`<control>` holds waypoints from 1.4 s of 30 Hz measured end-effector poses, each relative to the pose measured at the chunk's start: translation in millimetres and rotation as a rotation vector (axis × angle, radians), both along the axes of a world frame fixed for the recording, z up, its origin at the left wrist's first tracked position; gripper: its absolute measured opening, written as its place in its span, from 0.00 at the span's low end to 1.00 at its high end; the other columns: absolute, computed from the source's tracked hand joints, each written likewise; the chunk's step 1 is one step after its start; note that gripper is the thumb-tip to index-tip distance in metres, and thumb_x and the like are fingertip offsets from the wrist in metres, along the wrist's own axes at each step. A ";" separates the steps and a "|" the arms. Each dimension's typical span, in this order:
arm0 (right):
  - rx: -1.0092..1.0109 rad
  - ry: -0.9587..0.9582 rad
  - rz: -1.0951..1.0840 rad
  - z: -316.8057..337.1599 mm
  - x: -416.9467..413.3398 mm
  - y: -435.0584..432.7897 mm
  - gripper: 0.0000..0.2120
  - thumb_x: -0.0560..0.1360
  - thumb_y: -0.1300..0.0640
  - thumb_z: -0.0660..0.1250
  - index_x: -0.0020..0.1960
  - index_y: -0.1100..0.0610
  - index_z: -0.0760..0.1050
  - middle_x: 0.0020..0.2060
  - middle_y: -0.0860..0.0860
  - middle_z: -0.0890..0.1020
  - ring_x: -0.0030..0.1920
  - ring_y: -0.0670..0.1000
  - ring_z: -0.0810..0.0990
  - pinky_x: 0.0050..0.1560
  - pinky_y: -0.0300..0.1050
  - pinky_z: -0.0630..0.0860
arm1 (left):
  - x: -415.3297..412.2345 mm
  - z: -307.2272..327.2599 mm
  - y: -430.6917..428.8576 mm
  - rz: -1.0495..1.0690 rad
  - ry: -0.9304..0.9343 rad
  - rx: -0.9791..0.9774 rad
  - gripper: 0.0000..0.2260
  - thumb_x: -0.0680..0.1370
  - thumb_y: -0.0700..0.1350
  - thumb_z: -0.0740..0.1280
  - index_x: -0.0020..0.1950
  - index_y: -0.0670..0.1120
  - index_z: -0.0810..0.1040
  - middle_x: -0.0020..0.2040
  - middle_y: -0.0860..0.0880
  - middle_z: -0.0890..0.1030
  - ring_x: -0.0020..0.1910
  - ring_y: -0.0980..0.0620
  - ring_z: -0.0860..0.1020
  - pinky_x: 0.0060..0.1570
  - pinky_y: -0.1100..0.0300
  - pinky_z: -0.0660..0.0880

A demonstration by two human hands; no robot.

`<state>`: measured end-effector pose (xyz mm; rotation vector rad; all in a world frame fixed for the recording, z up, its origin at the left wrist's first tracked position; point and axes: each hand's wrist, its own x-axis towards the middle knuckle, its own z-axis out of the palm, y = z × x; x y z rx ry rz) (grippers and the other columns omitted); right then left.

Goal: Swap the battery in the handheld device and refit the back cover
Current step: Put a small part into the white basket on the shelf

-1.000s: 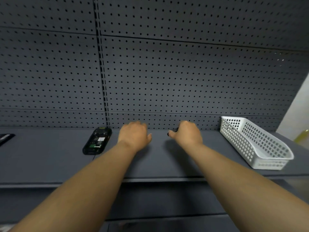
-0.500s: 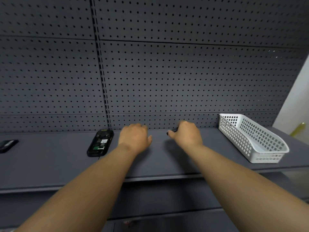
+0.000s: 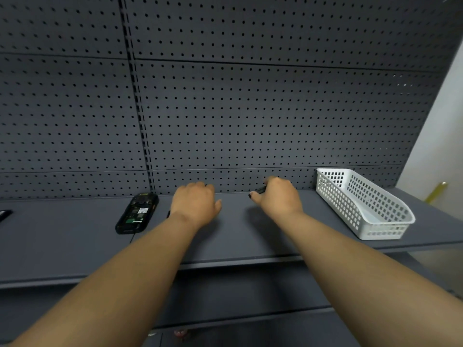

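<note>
The black handheld device lies on the grey shelf with its back open, showing a green board and a white label. My left hand rests palm down just right of it, fingers curled; a sliver of something dark shows by the wrist, and what is under the hand is hidden. Further right, my right hand is closed on a thin dark part; only its edge sticks out by the thumb, so I cannot tell whether it is a battery or the cover. Another dark flat object lies at the far left edge.
A white perforated plastic basket stands on the shelf to the right of my right hand. A grey pegboard wall rises directly behind the shelf. A lower shelf edge runs below my forearms.
Both hands stay in nearly the same place on the shelf. The view has shifted slightly, so the device and basket sit a little differently in frame.
</note>
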<state>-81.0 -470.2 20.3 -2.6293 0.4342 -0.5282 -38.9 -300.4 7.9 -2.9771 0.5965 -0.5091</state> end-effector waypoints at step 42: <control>0.100 -0.147 -0.017 14.0 -72.1 -246.3 0.18 0.72 0.48 0.70 0.58 0.57 0.79 0.52 0.53 0.84 0.54 0.54 0.80 0.53 0.46 0.75 | -35.5 -8.2 -215.8 -0.043 0.040 0.014 0.20 0.79 0.56 0.56 0.62 0.44 0.73 0.58 0.44 0.79 0.58 0.44 0.76 0.57 0.52 0.72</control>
